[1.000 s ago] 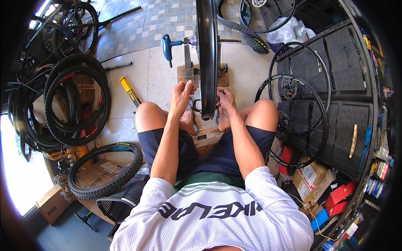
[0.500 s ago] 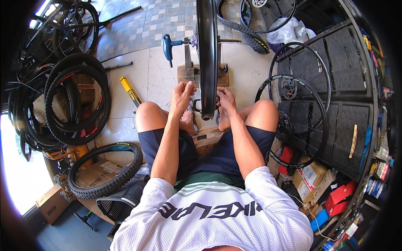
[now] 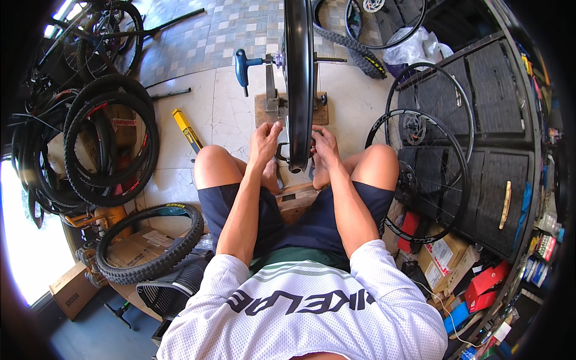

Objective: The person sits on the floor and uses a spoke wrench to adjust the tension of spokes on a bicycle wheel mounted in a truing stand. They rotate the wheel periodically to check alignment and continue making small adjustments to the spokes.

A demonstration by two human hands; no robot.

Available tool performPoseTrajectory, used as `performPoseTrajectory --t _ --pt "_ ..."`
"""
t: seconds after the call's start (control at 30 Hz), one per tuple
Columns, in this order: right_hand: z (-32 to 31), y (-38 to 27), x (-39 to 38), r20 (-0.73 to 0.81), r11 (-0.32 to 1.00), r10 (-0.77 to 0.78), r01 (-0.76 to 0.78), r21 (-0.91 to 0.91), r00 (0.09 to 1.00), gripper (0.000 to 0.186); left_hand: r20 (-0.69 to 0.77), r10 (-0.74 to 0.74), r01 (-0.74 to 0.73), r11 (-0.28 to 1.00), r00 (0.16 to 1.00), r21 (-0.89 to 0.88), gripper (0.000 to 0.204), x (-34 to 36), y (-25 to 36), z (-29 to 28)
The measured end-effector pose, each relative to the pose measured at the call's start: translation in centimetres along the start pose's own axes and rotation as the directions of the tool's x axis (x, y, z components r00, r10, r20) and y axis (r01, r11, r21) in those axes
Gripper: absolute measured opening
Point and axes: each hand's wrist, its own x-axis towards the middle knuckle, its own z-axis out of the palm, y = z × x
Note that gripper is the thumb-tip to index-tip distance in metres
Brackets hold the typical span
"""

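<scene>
At the far left a heap of black tyres (image 3: pixel 108 141) leans against dark bicycle parts, and below it a knobby tyre (image 3: pixel 147 240) lies over flat cardboard boxes (image 3: pixel 129 252) on the floor. A yellow, bar-shaped tool (image 3: pixel 187 129) rests on the pale tiled floor (image 3: pixel 222 114) just left of the person's left knee. Further in, a blue T-handled tool (image 3: pixel 242 67) sticks out from the metal truing stand (image 3: pixel 271 90), which sits on a small wooden base (image 3: pixel 262 111).

The left hand (image 3: pixel 264 141) is raised beside the black wheel (image 3: pixel 299 84), fingers loosely curled and close to the rim; whether they touch it cannot be told. The wheel stands upright in the stand, directly in front of the seated person and between both knees (seen edge-on, so it reads as a thick dark band). The right hand (image 3: pixel 324 144) is on the wheel's other side, its fingers pressed in at the lower rim, apparently gripping it, though the contact is partly hidden.

To the right, two bare spoked wheels (image 3: pixel 426 150) lean against dark cabinet fronts (image 3: pixel 480 102), with a white plastic bag (image 3: pixel 411 48) above them and coloured boxes (image 3: pixel 474 282) piled near the lower right.
</scene>
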Motion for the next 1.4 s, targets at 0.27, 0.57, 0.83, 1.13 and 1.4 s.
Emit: performPoseTrajectory --t 0.27,0.57,0.83,1.13,1.4 --pt "-0.4 0.2 0.1 -0.013 1.000 0.015 -0.016 -0.011 1.000 0.031 0.235 0.039 -0.027 0.998 0.971 -0.053 0.054 -0.5 5.5 -0.2" --pt "-0.4 0.3 0.0 -0.014 0.999 0.013 -0.013 0.034 1.000 0.032 0.099 0.296 -0.262 0.928 0.950 -0.265 0.049 -0.4 18.4 -2.9" --pt "-0.4 0.2 -0.2 -0.038 1.000 0.014 -0.014 0.001 0.999 0.031 -0.064 0.160 -0.171 0.958 0.985 -0.229 0.045 -0.5 13.5 -1.6" --pt "0.0 0.3 0.2 0.015 0.999 0.036 -0.036 -0.003 0.999 0.030 0.128 -0.030 0.038 0.998 0.991 -0.059 0.060 -1.0 4.1 -0.4" --pt "-0.5 0.5 0.0 -0.016 1.000 0.022 -0.022 0.000 1.000 0.031 0.145 0.231 -0.191 0.951 0.962 -0.244 0.049 -0.9 15.8 -3.1"
